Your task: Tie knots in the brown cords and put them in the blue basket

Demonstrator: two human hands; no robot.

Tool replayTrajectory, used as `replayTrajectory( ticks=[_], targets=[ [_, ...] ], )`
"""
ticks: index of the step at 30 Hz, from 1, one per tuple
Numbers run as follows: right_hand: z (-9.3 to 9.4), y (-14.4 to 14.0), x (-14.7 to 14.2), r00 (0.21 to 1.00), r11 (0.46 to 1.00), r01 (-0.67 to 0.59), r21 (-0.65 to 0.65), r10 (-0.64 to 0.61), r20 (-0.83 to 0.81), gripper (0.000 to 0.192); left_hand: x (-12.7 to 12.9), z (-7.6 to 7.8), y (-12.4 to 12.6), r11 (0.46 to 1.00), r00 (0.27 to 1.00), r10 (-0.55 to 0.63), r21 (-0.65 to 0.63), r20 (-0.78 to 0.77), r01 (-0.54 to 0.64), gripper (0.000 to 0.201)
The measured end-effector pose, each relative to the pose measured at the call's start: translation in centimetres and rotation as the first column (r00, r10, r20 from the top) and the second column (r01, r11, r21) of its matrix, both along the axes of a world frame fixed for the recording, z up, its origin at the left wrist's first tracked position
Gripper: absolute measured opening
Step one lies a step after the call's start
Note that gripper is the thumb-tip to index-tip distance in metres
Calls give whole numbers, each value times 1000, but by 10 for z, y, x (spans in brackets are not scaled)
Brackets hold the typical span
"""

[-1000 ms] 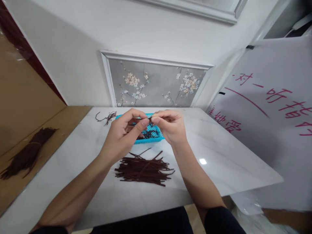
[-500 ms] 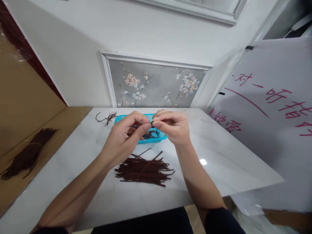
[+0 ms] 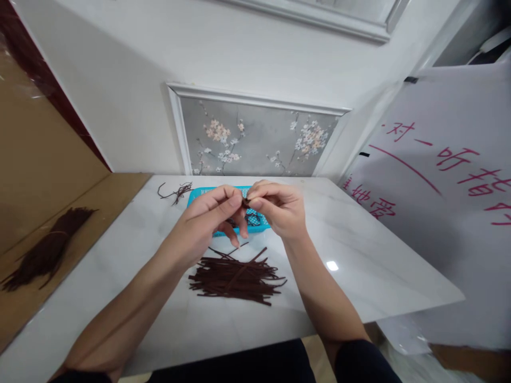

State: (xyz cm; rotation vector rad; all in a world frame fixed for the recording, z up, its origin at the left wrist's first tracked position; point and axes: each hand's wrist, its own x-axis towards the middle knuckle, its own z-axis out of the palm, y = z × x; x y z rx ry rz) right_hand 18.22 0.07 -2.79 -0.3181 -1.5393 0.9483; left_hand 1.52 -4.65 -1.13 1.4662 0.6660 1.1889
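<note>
My left hand (image 3: 213,213) and my right hand (image 3: 281,207) meet over a blue plastic basket (image 3: 261,229), thumbs against forefingers. Pinched between them is a short bit of dark brown strip (image 3: 245,202), mostly hidden by the fingertips. The lower fingers of my left hand hang loosely down. Inside the basket lie several thin dark brown pieces (image 3: 252,218), partly covered by my hands. Nearer to me, below both hands, a pile of flat dark brown strips (image 3: 235,279) lies crosswise on the white marbled table (image 3: 159,314).
A few thin brown scraps (image 3: 178,192) lie left of the basket. On the cardboard (image 3: 120,197) at the left rests a tied bundle of brown strips (image 3: 51,247). A wall with a floral panel (image 3: 259,138) stands behind; a whiteboard (image 3: 439,223) with red writing is on the right.
My left hand has turned, its lower fingers now hanging down toward the pile. The pinched fingertips have shifted slightly left, and more of the brown strip shows between them.
</note>
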Motion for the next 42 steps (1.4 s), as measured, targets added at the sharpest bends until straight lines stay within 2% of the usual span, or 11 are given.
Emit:
replayTrajectory(
  ticks=[5,9,12,18,22,24,28,33,37,40,42],
  targets=[
    [0,-3,0,998,994,67,84,-67,-3,5,1,-4,-3,974,982,184,139,-33,-177,21],
    [-1,0,1,997,994,84,73,-83,-3,6,4,-12,-2,847,904,426,365,-33,-386,17],
    [-3,5,2,998,997,62,44,-62,-2,4,6,-16,1,744,844,536,493,-37,-451,11],
    [-5,12,0,994,993,-90,-70,85,-68,6,8,-21,10,476,744,666,743,44,-470,8],
    [-5,9,-5,993,972,-100,-214,83,-87,7,8,-27,19,267,663,733,832,153,-487,7],
    [-5,8,-7,995,960,-83,-268,64,-80,11,7,-28,23,213,635,749,839,190,-501,7],
    [-5,7,-10,989,929,-132,-347,99,-111,10,4,-27,28,177,629,753,861,193,-476,7],
    [-3,5,-10,981,882,-189,-432,146,-131,9,-6,-21,34,-3,683,698,954,216,-299,22],
    [-2,5,-8,979,859,-201,-470,172,-106,11,-18,-18,38,-52,706,692,986,149,-157,27],
    [-3,7,-7,973,837,-229,-496,214,-88,11,-22,-17,38,-34,714,694,994,97,-102,27],
    [-5,9,-6,971,833,-233,-502,222,-83,10,-20,-17,36,12,723,686,993,77,-118,25]
  ],
)
